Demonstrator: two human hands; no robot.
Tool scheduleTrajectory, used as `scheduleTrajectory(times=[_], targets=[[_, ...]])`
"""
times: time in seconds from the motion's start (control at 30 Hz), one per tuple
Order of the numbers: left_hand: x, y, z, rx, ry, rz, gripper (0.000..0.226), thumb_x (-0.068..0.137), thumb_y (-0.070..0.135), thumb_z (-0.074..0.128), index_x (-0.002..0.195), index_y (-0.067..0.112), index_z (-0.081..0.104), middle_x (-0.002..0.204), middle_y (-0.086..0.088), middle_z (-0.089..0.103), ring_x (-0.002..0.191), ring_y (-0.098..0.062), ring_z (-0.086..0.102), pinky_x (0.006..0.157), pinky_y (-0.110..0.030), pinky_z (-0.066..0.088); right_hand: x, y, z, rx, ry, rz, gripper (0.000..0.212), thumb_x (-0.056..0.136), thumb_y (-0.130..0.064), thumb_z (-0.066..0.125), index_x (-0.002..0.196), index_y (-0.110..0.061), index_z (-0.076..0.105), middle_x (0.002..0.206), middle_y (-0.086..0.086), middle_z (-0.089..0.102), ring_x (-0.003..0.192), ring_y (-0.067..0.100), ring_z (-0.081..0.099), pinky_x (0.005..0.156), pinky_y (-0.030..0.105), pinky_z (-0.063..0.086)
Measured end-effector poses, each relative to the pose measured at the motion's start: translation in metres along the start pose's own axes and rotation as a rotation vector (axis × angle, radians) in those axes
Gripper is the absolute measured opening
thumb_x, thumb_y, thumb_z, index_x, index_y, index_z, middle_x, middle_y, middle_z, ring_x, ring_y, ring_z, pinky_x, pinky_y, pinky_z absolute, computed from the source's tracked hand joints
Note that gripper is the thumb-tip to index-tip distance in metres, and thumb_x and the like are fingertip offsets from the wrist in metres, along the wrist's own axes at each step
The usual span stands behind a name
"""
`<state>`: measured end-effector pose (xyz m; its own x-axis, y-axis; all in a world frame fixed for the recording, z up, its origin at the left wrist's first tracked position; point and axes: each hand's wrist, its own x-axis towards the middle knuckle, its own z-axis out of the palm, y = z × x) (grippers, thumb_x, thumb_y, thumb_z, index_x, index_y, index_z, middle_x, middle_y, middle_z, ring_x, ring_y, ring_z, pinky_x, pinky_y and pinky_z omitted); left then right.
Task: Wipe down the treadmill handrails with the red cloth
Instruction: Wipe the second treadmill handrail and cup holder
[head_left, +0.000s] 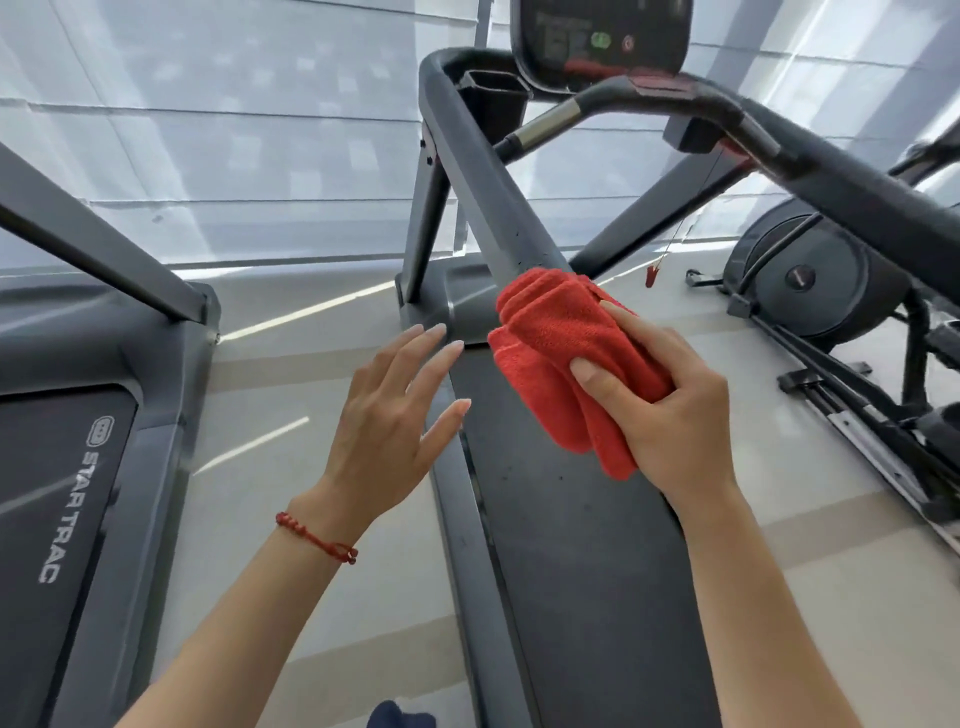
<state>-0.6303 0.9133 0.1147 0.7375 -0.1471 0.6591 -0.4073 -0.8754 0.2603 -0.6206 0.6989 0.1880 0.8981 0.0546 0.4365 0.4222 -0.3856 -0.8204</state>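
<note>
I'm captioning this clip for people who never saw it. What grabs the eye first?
The red cloth, bunched in the right hand at the near end of the grey handrail, centre frame. Next, the open left hand hovering beside it, with a red string bracelet on that wrist.

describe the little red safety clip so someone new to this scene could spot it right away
Start at the dark treadmill console at the top centre and follow the thin cord down from its right underside. At the cord's end hangs the small red plastic safety clip, just right of the folded red terry cloth. Unlike the cloth, it is tiny, hard and dangling freely.
</note>
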Motion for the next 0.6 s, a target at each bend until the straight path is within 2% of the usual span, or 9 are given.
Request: scheduleTrajectory(times=[0.07,0.23,0.3,0.47,0.6], targets=[[0.012,-0.003,0.004,-0.017,0.004,0.024,0.05,0.099,0.039,0.032,0.125,0.002,0.053,0.13,-0.017,0.052,0.124,-0.029,0.041,0.1,-0.038,0.032,0.013,0.002,-0.002,-0.02,0.024,0.009,0.05,0.067,-0.05,0.07,0.114,-0.038,0.061,0.103,-0.015,0.065,0.096,0.004,0.062,0.086,0.02,0.046],[0.034,-0.004,0.018,-0.054,0.002,0.058,0.047,0.096,0.036,0.039,0.125,0.002,0.055,0.132,-0.015,0.052,0.125,-0.03,0.042,0.101,-0.04,0.035,0.046,0.014,-0.006,-0.059,0.0,0.025,0.051,0.068,-0.047,0.072,0.116,-0.035,0.061,0.106,-0.011,0.065,0.098,0.007,0.062,0.09,0.027,0.048],[0.043,-0.002,0.024,-0.081,0.009,0.068,0.047,0.096,0.035,0.04,0.124,0.002,0.056,0.133,-0.015,0.051,0.126,-0.03,0.042,0.101,-0.04,0.035,0.061,0.02,-0.006,-0.096,-0.027,0.015,0.051,0.066,-0.05,0.071,0.114,-0.035,0.062,0.106,-0.012,0.065,0.097,0.004,0.061,0.091,0.025,0.047],[0.056,0.005,0.041,-0.106,0.022,0.097,0.045,0.095,0.032,0.044,0.123,0.0,0.057,0.133,-0.015,0.051,0.127,-0.028,0.043,0.102,-0.041,0.037,0.101,0.039,-0.002,-0.133,-0.21,-0.031,0.053,0.066,-0.05,0.069,0.115,-0.034,0.062,0.106,-0.014,0.064,0.099,0.0,0.059,0.09,0.015,0.042],[0.058,0.011,0.054,-0.103,0.039,0.091,0.044,0.095,0.031,0.047,0.122,-0.002,0.057,0.131,-0.017,0.052,0.125,-0.029,0.045,0.104,-0.039,0.037,0.132,0.046,0.0,-0.119,-0.393,-0.102,0.051,0.068,-0.047,0.07,0.116,-0.033,0.062,0.107,-0.013,0.064,0.101,0.001,0.058,0.091,0.015,0.041]])
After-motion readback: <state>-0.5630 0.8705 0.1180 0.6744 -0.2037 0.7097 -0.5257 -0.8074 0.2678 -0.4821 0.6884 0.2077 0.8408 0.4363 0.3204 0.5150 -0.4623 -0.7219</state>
